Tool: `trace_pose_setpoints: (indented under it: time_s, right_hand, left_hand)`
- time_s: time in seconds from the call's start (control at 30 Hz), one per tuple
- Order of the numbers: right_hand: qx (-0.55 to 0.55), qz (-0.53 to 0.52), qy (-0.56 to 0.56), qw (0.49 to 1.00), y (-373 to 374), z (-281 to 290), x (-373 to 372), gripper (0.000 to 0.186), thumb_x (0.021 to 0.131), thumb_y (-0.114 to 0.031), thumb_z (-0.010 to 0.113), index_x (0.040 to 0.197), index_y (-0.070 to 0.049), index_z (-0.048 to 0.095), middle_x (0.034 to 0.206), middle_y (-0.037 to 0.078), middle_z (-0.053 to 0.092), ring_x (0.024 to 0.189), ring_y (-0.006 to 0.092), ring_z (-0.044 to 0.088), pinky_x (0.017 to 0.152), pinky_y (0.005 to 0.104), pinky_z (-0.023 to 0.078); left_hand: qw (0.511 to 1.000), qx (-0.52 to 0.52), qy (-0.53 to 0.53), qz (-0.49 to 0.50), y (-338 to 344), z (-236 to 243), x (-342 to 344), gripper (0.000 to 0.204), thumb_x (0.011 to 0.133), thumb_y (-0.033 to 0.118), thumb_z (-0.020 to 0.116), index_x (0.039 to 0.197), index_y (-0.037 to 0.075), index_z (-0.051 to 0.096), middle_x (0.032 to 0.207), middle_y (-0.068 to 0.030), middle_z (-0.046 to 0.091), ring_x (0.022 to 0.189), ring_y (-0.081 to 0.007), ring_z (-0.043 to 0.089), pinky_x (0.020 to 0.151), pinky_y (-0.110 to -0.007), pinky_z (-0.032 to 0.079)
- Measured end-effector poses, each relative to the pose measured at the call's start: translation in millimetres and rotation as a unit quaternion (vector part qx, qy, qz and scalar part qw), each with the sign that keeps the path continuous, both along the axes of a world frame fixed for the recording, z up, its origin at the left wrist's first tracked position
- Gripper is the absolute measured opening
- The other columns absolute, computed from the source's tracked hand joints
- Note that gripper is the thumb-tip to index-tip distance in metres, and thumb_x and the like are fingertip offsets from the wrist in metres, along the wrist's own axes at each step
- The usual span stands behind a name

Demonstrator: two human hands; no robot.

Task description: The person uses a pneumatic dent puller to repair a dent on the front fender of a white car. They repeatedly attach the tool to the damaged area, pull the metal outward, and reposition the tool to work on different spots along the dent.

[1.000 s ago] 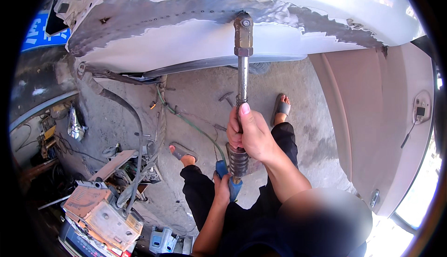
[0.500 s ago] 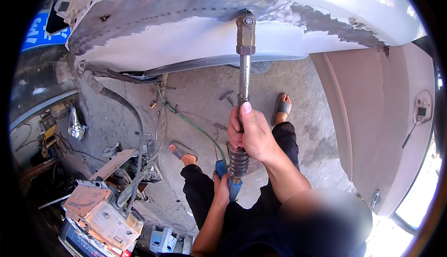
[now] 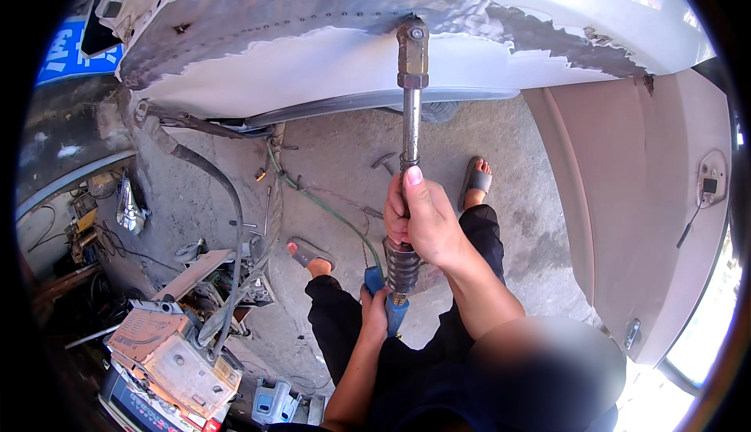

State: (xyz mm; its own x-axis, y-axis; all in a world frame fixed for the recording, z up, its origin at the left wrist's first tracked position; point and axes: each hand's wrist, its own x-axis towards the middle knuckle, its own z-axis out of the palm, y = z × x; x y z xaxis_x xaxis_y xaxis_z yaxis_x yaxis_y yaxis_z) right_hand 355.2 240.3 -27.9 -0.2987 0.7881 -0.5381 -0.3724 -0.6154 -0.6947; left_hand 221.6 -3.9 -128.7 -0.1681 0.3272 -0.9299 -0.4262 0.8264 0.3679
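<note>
A slide-hammer dent puller [image 3: 411, 119] reaches up from my hands, its metal head meeting the car's body panel [image 3: 313, 68]. My right hand [image 3: 422, 217] is wrapped round the tool's shaft, just above the dark ribbed section [image 3: 403, 268]. Lower down, my left hand [image 3: 374, 316] is closed on the blue handle [image 3: 374, 279], where a green cable [image 3: 332, 213] runs in. White paint surrounds a long strip of bare grey metal [image 3: 235, 29], along which a row of small round marks runs leftward from the tool's head. The exact contact point is partly hidden by the head.
An open car door [image 3: 634, 197] stands on the right. At the lower left is a worn boxy machine [image 3: 176, 361] with a thick dark cable [image 3: 211, 170] leading to the car. A hammer [image 3: 383, 163] lies on the concrete floor between my feet and the panel.
The view has shifted very slightly. Both hands keep their grip, and the puller's head stays at the same spot on the panel.
</note>
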Motion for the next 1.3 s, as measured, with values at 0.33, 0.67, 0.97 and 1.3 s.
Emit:
trace_pose_setpoints:
  time_s: [0.33,0.67,0.97,1.3]
  right_hand:
    - [-0.005,-0.002,0.001,1.0,1,-1,-2,0.057,0.098,-0.058,0.031,0.073,-0.007,0.037,0.056,0.001,0.038,0.049,0.0094,0.035,0.047,0.0253,0.034]
    - [-0.001,0.07,-0.078,0.994,-19,-3,-4,0.023,0.088,-0.02,0.065,0.079,-0.002,0.056,0.066,0.006,0.061,0.06,0.0128,0.059,0.056,0.0256,0.045]
    - [0.009,0.049,0.007,0.999,-37,-8,-3,0.014,0.089,-0.01,0.064,0.081,-0.002,0.054,0.069,0.005,0.061,0.064,0.012,0.06,0.059,0.0268,0.048]
    - [-0.053,-0.03,0.036,0.997,5,7,-6,0.054,0.099,-0.053,0.032,0.073,-0.007,0.043,0.056,-0.001,0.035,0.047,0.0087,0.034,0.044,0.0258,0.034]
  left_hand:
    - [0.999,0.003,-0.012,-0.032,-1,-9,-6,0.045,0.089,0.018,0.05,0.128,-0.002,0.038,0.111,-0.0113,0.057,0.099,-0.0184,0.058,0.084,-0.031,0.048]
    - [1.0,0.026,0.002,0.002,0,-13,-8,0.041,0.093,0.03,0.052,0.121,0.001,0.043,0.105,-0.008,0.058,0.091,-0.0159,0.058,0.08,-0.03,0.048]
    - [0.999,0.005,-0.027,0.043,-8,-8,-2,0.033,0.092,0.028,0.05,0.112,0.003,0.049,0.095,-0.0051,0.058,0.084,-0.0141,0.058,0.07,-0.029,0.048]
    - [0.999,-0.008,0.045,-0.025,-1,-7,-9,0.046,0.088,0.023,0.052,0.125,-0.002,0.04,0.105,-0.0111,0.058,0.092,-0.0177,0.059,0.078,-0.032,0.049]
